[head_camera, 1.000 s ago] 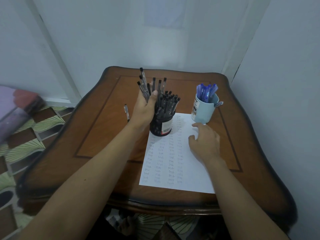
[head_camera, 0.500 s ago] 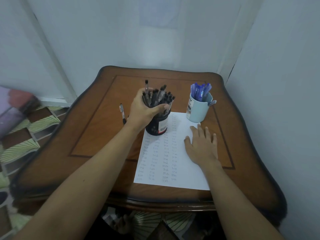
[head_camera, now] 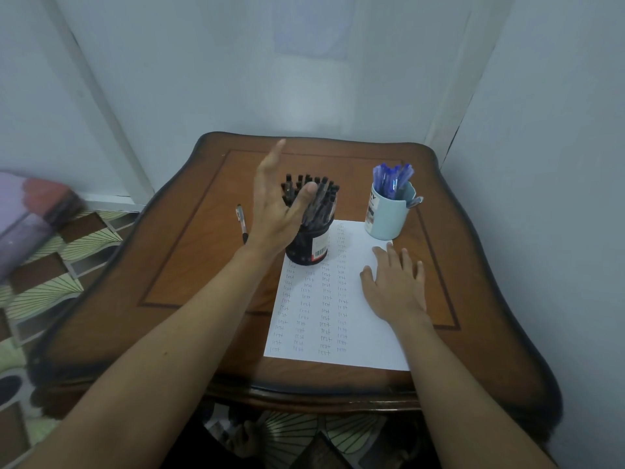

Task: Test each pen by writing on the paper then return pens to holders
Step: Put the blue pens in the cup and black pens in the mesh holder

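The left hand (head_camera: pixel 274 211) is spread open, fingers straight, holding nothing, raised at the left side of the black holder (head_camera: pixel 309 247), with its thumb in front of the black pens (head_camera: pixel 321 194) standing in it. The right hand (head_camera: pixel 394 286) lies flat and open on the paper (head_camera: pixel 324 316), which carries columns of test marks. The holder stands on the paper's far left corner. A blue cup (head_camera: pixel 387 218) of blue pens (head_camera: pixel 392 179) stands at the far right corner. One loose pen (head_camera: pixel 240 220) lies on the tabletop (head_camera: pixel 189 265) left of the holder.
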A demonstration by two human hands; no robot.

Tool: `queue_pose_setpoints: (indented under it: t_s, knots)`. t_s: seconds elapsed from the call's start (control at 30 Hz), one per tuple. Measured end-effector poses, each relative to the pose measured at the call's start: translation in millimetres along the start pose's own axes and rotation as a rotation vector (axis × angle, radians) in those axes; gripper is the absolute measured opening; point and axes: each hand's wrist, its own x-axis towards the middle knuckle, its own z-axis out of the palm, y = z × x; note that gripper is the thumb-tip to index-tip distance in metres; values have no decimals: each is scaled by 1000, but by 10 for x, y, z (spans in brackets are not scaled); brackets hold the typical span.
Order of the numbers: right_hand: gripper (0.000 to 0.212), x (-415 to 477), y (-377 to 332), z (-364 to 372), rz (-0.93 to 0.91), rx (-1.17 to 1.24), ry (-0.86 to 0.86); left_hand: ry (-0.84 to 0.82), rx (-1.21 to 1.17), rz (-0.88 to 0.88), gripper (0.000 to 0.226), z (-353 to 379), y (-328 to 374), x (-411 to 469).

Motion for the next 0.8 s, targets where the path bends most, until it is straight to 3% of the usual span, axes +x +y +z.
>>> queue_pose_setpoints:
  t_s: [0.07, 0.17, 0.23, 0.33, 0.4, 0.6, 0.8]
  knots:
    - [58, -2, 1, 4, -2, -4, 3, -109, 110, 123, 49, 4, -19, 9]
    - [58, -1, 2, 3, -3, -11, 3, -165, 220, 202, 39, 9, -61, -12]
    - [58, 1, 3, 3, -2, -8, 7, -155, 208, 203, 43, 4, -41, -2]
    - [58, -2, -1, 3, -5, -4, 11, -211, 148, 173, 68, -27, 3, 7]
    - [58, -4, -3, 0, -4, -3, 9, -226, 195, 207, 60, -28, -14, -13]
    - [58, -4, -7, -5, -4, 4, 14, -134, 244, 263, 25, -6, -103, -55]
    - [58, -4, -9, 4, -1, 1, 15, -60, 269, 226, 33, -4, -79, -61]
